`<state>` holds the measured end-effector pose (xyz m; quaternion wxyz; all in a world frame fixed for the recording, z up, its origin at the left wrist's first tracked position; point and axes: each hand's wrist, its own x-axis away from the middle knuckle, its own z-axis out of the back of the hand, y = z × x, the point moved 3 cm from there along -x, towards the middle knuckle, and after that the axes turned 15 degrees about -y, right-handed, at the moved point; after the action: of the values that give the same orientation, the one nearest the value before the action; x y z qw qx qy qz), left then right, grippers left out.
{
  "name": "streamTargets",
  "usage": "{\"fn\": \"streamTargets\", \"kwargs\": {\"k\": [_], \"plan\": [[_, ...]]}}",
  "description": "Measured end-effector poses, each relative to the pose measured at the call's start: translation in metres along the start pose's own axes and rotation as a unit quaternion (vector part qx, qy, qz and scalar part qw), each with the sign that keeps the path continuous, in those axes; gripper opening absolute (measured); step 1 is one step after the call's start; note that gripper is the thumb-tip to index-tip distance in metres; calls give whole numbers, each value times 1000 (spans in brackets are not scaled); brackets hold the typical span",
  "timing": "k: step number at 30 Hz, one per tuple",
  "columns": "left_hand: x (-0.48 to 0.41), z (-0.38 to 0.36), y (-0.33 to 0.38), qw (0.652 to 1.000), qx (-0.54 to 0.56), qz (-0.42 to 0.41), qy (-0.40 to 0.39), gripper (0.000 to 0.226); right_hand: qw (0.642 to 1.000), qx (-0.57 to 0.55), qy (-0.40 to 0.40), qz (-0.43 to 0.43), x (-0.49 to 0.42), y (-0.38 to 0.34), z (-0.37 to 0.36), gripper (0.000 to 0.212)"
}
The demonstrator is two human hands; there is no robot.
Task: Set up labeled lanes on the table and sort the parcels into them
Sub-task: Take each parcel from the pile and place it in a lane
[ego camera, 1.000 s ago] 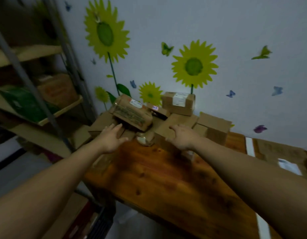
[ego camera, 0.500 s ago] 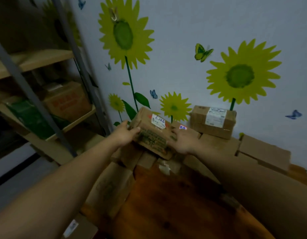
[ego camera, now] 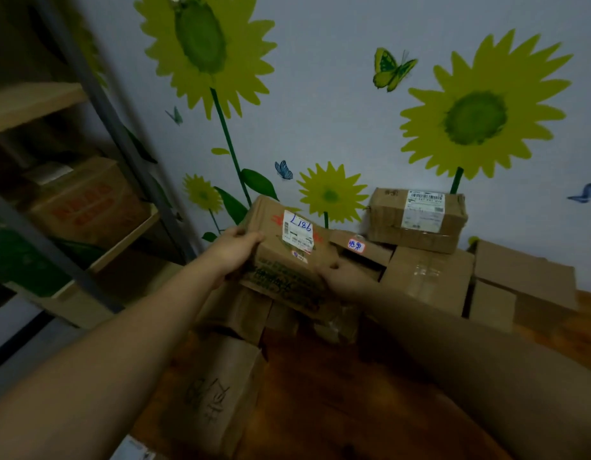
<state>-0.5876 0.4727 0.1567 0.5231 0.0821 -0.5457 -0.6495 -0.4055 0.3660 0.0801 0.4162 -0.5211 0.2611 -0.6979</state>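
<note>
A brown cardboard parcel (ego camera: 284,260) with a white label and blue handwriting sits tilted on top of the pile at the wooden table's (ego camera: 337,403) far side. My left hand (ego camera: 236,249) grips its left end, fingers curled over the top edge. My right hand (ego camera: 345,277) holds its right end, thumb on the front face. Around it lie several more cardboard parcels: one with a white shipping label (ego camera: 417,220) against the wall, a taped box (ego camera: 427,277) to the right, and a box with dark handwriting (ego camera: 207,396) at the near left.
A metal shelf rack (ego camera: 101,104) stands at the left with a printed carton (ego camera: 84,200) and green packets on its boards. The wall behind the table carries sunflower and butterfly stickers. More boxes (ego camera: 526,287) are stacked at the far right of the table.
Both hands reached forward from the table's near part to the labeled parcel and took hold of its two ends. The view moved closer to the pile.
</note>
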Motion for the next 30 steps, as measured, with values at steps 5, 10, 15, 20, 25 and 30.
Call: {"fn": "streamTargets", "kwargs": {"k": [5,10,15,20,25,30], "plan": [[37,32,-15,998,14,-58,10,61,997,-36,62,34,26,-21,-29,55],[92,72,-47,993,37,-109,0,80,989,-9,123,85,69,-51,-63,68],[142,90,-73,979,22,-202,-32,110,939,-22,268,213,129,-83,-86,92],[181,83,-65,951,31,-303,-55,120,906,15,365,212,190,-89,-96,77],[206,59,-45,921,57,-375,-85,113,869,7,430,244,248,-80,-90,82],[235,16,-25,898,77,-419,-109,95,864,-28,428,264,307,-54,-75,76]]}}
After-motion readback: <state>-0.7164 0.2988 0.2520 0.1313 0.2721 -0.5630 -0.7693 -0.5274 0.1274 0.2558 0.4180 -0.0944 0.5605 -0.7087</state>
